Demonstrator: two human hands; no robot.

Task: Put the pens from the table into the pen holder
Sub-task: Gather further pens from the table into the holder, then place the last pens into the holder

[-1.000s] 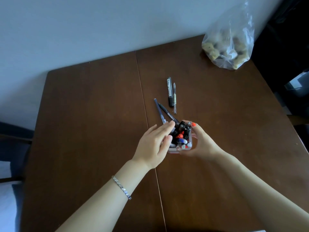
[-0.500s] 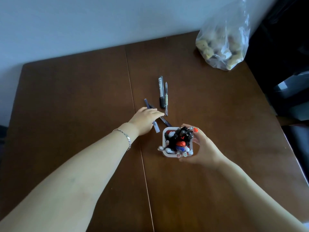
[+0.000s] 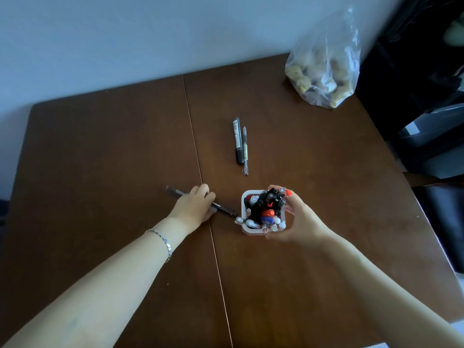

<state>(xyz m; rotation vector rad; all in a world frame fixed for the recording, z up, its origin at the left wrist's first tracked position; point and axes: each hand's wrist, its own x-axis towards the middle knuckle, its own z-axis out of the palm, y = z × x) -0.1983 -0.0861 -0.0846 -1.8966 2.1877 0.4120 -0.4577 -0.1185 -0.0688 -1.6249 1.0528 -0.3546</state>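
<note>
A white square pen holder (image 3: 243, 200) stands on the brown table (image 3: 100, 159), crammed with several black, red and blue pens. My right hand (image 3: 297, 217) wraps around its right side. My left hand (image 3: 194, 205) lies to the holder's left, closed over dark pens (image 3: 175, 191) that stick out on both sides of it, one end close to the holder. Two more pens lie side by side farther back: a black marker (image 3: 238, 140) and a thin clear pen (image 3: 245, 150).
A clear plastic bag (image 3: 324, 69) of lumpy items sits at the table's back right corner. A seam (image 3: 198, 156) runs down the tabletop. Dark furniture (image 3: 431, 121) stands off the right edge, and a pale wall rises behind.
My left hand reached from the holder to the two pens lying just behind it, closed on them and drew them to the left. My right hand stayed on the holder.
</note>
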